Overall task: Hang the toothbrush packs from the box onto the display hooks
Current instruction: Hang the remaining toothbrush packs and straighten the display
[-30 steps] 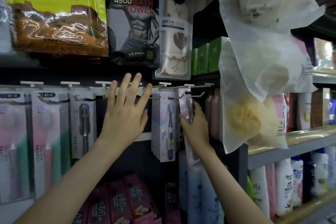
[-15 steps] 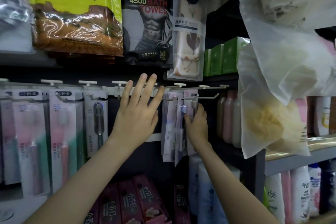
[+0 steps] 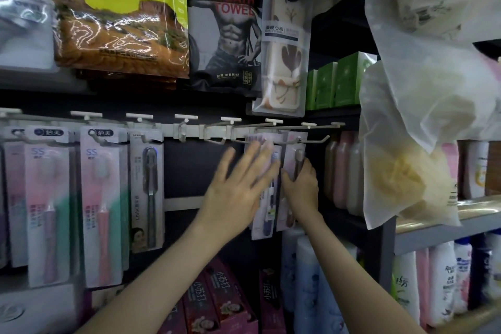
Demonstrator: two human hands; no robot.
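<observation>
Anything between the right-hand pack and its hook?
Nothing visible. The pack in the right hand is already at the hook, whose wire looks bare. Other hung packs sit just left of it, with the open left hand in front of them.

Your pink pack (image 3: 295,148), with a grey-headed brush, hangs upright on a wire hook (image 3: 314,141) at the right end of the white rail (image 3: 189,131). Your right hand (image 3: 301,187) grips its lower part. Just left of it, a stack of packs (image 3: 264,225) hangs slightly askew under your spread left hand (image 3: 238,192). Pink-and-green packs (image 3: 103,198) hang at the rail's left end.
</observation>
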